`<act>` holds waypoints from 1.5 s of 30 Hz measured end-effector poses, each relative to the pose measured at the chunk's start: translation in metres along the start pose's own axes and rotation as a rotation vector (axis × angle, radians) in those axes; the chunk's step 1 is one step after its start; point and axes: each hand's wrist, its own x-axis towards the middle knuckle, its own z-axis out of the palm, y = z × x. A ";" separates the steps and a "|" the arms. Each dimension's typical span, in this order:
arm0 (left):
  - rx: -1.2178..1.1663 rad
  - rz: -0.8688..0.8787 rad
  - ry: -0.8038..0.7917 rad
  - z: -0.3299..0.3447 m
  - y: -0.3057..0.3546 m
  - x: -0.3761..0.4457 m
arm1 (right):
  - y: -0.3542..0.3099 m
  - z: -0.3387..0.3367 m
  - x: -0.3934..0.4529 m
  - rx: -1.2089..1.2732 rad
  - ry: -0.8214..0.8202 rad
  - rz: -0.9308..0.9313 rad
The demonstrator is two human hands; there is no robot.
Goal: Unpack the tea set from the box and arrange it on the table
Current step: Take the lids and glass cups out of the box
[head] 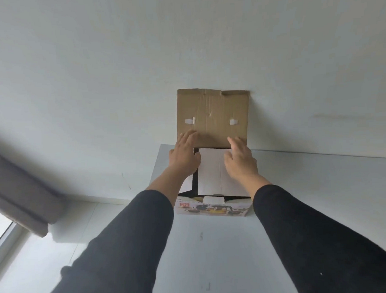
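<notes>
A tea set box [212, 209] with printed teapots on its front stands at the far left end of the white table [214, 256]. Its brown cardboard lid [212, 114] is flipped up against the wall. Inside, a white foam insert [213, 169] covers the contents, so no tea ware shows. My left hand [183, 155] is over the box's left side, fingers straight, tips at the lid's lower edge. My right hand [239, 159] hovers over the insert's right side with loosely spread fingers. Neither hand holds anything.
A white wall rises directly behind the box. The table's left edge runs just beside the box, with pale floor below. A grey curtain [19, 189] hangs at the far left by a window.
</notes>
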 end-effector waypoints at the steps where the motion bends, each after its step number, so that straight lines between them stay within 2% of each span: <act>1: 0.036 -0.010 -0.020 0.000 0.000 0.001 | -0.001 0.001 0.000 -0.087 0.005 -0.037; 3: 0.070 -0.017 -0.041 -0.004 0.000 0.001 | -0.005 0.003 -0.005 -0.193 0.014 -0.160; 7: 0.051 -0.009 -0.054 -0.017 0.004 0.001 | -0.014 0.011 -0.022 -0.177 -0.040 -0.552; 11: 0.075 0.003 -0.046 -0.031 0.013 -0.002 | -0.024 0.017 -0.034 -0.236 -0.094 -0.634; 14: 0.262 0.068 -0.042 -0.042 0.015 -0.009 | -0.031 0.011 -0.040 -0.246 -0.048 -0.600; 18: 0.593 0.148 -0.149 -0.051 0.007 -0.025 | -0.045 -0.017 -0.055 -0.165 0.075 -0.531; 25: 0.677 0.018 -0.226 -0.043 -0.008 -0.062 | -0.032 -0.070 -0.082 -0.406 0.283 -0.313; 31: 0.590 -0.123 -0.356 -0.029 0.006 -0.069 | -0.006 -0.084 -0.104 -0.681 0.241 0.062; 34: 0.477 -0.127 -0.342 -0.017 0.011 -0.064 | 0.006 -0.073 -0.104 -0.662 0.107 0.150; 36: 0.433 -0.128 -0.320 -0.006 0.011 -0.058 | 0.016 -0.063 -0.100 -0.592 0.003 0.164; 39: 0.407 -0.174 -0.309 0.006 0.017 -0.054 | 0.022 -0.048 -0.097 -0.264 -0.135 0.170; 41: 0.383 -0.173 -0.299 0.008 0.019 -0.053 | 0.024 -0.039 -0.092 -0.122 -0.171 0.157; 45: 0.278 -0.012 -0.181 -0.004 0.015 -0.058 | 0.021 -0.035 -0.073 -0.240 -0.080 0.047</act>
